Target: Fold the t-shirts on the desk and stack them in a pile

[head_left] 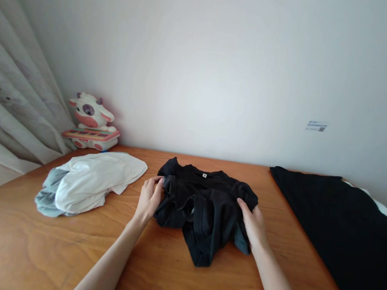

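Forearms reach up from the bottom edge over the table (pixel 17 235). Our left hand (pixel 148 200) pinches the left edge of the black shirt (pixel 203 200) at frame centre, fingers curled onto the cloth; our right hand (pixel 253 224) lies nearly flat, gripping its right side, so the bunched garment is held from both edges. Left of centre lies a white garment (pixel 95 181); a toy cow (pixel 90 121) stands behind it, and a black cloth (pixel 349 228) covers the right.
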The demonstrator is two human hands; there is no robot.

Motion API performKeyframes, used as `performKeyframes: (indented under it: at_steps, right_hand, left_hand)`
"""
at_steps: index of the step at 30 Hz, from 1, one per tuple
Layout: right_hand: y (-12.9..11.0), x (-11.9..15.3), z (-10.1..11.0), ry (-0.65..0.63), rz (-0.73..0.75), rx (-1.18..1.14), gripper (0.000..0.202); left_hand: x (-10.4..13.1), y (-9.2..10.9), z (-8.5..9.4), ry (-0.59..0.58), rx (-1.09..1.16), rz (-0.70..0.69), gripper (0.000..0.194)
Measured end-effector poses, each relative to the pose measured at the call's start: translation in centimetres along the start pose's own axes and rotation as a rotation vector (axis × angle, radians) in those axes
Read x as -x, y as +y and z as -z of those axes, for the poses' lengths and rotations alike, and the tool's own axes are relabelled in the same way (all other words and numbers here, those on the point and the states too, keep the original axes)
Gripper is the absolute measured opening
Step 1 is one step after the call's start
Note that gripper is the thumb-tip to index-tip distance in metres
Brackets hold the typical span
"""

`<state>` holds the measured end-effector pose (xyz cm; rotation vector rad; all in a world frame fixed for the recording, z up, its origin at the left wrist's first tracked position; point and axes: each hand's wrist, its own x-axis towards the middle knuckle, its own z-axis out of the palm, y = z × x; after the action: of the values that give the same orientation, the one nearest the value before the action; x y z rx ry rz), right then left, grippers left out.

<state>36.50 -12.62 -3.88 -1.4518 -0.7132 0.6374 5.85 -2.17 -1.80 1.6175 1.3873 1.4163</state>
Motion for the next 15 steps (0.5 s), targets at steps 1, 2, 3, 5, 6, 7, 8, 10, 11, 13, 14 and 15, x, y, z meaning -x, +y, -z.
performKeyframes:
  at_steps: [1, 2, 3, 5, 6, 7, 8, 10, 11, 13, 14, 15]
  right_hand:
    - [0.1, 0.0, 0.0, 0.003, 0.028, 0.032, 0.045]
    - [0.1, 0.0, -0.1, 0.011, 0.039, 0.054, 0.047]
    - [0.0, 0.1, -0.1, 0.016, 0.041, 0.063, 0.049]
    - [-0.3, 0.3, -0.2, -0.002, 0.036, 0.055, 0.055]
    - [-0.5, 0.4, -0.2, -0.020, 0.029, 0.039, 0.057]
    - [-0.7, 0.6, -0.2, -0.042, 0.023, 0.014, 0.058]
    - [-0.9, 0.7, -0.2, -0.065, 0.014, -0.017, 0.058]
    - [-1.0, 0.8, 0.0, -0.107, -0.020, -0.083, 0.057]
    - [-1.0, 0.7, 0.2, -0.125, -0.044, -0.108, 0.056]
    - [-0.8, 0.2, 0.7, -0.143, -0.118, -0.132, 0.050]
    - [-0.7, -0.1, 1.0, -0.142, -0.167, -0.145, 0.046]
    - [-0.5, -0.4, 1.4, -0.143, -0.216, -0.171, 0.041]
  left_hand:
    - [0.2, 0.2, 0.0, -0.031, -0.035, -0.011, 0.043]
    - [0.4, 0.3, 0.1, -0.062, -0.039, 0.005, 0.046]
    - [0.6, 0.4, 0.1, -0.091, -0.045, 0.020, 0.048]
    - [0.8, 0.6, 0.1, -0.122, -0.080, 0.015, 0.049]
    - [0.9, 0.6, 0.1, -0.132, -0.100, 0.003, 0.048]
    - [0.9, 0.6, 0.0, -0.147, -0.109, -0.005, 0.046]
    - [0.9, 0.6, 0.0, -0.169, -0.104, -0.002, 0.043]
    - [0.8, 0.6, -0.1, -0.205, -0.049, 0.037, 0.037]
    - [0.7, 0.6, -0.2, -0.204, 0.000, 0.068, 0.035]
    - [0.4, 0.6, -0.1, -0.156, 0.144, 0.147, 0.034]
    - [0.2, 0.6, -0.1, -0.116, 0.231, 0.200, 0.034]
    - [-0.1, 0.6, 0.0, -0.076, 0.322, 0.257, 0.033]
